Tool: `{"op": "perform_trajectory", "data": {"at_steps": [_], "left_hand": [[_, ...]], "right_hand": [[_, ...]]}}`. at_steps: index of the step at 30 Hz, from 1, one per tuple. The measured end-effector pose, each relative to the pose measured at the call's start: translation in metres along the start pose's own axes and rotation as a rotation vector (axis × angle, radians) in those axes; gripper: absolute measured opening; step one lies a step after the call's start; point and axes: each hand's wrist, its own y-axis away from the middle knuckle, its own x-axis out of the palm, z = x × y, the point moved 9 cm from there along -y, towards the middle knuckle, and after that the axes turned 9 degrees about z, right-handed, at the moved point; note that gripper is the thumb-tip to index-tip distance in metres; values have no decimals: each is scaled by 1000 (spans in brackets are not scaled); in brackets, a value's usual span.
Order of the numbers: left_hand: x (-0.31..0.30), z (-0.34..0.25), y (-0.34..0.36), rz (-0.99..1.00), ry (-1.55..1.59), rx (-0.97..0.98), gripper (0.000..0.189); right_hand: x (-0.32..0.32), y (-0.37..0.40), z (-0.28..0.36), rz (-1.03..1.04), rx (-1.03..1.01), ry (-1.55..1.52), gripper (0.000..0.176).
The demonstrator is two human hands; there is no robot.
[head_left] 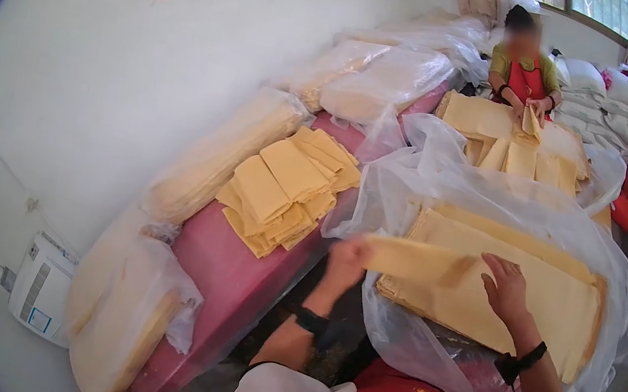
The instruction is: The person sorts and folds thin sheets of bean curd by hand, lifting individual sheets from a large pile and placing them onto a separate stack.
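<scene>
My left hand (347, 257), blurred by motion, is closed on the left end of a folded thin yellow sheet (414, 261). The sheet is stretched out as a long strip over a stack of larger yellow sheets (535, 305), which lies on clear plastic. My right hand (506, 290) is by the strip's right end, over the stack, with fingers apart and nothing gripped. To the left, a pile of folded yellow sheets (283, 183) rests on a pink surface (225, 264).
Plastic-wrapped bundles (226, 153) line the wall. Clear plastic film (416, 171) spreads around the big stack. At the far table a person (524, 73) in a red apron handles a folded sheet (532, 125) over another stack (474, 116). White sacks (615, 112) stand behind.
</scene>
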Motion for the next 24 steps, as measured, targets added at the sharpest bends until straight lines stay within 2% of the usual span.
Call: {"op": "perform_trajectory", "data": {"at_steps": [1, 2, 4, 6, 7, 9, 10, 12, 14, 15, 17, 19, 20, 22, 23, 24], "left_hand": [[-43, 3, 4, -238, -42, 92, 27], [-86, 3, 16, -429, -13, 59, 27], [-164, 2, 44, -703, -269, -165, 23], [-208, -46, 75, -887, -436, 162, 22], [-229, -41, 81, -891, -442, 152, 22], [-251, -51, 97, -948, -1064, 157, 25], [-265, -32, 107, -941, -1066, 147, 25], [-266, 27, 111, -744, -1342, -28, 29], [-260, 120, 117, -339, -1061, -722, 36], [-251, 160, 130, -339, -1024, -625, 36], [-222, 182, 123, -310, -985, -514, 36], [-169, 90, 123, -732, -1265, -136, 43], [-146, 72, 112, -755, -1166, -44, 45], [-71, 53, 71, -350, -744, -68, 40], [-24, 45, 58, -211, -584, 56, 40], [23, 36, 46, -48, -503, 96, 42]], "right_hand": [[-5, 0, 0, -32, 52, -38, 28], [-6, -2, -2, -64, 101, -78, 26], [14, 9, -8, -2, 106, -81, 26], [37, 26, -16, 67, 111, -82, 27], [48, 36, -20, 109, 115, -90, 26], [64, 50, -26, 166, 119, -103, 25], [72, 57, -32, 202, 151, -133, 24], [82, 67, -38, 232, 224, -159, 23], [81, 69, -31, 199, 176, -55, 23], [84, 71, -31, 208, 166, -40, 25], [90, 71, -29, 217, 186, -28, 26], [99, 69, -23, 255, 160, -6, 29], [106, 69, -24, 261, 185, -8, 29], [127, 65, -15, 288, 125, 43, 32], [136, 62, -13, 293, 134, 36, 32], [146, 59, -8, 306, 124, 21, 33]]}}
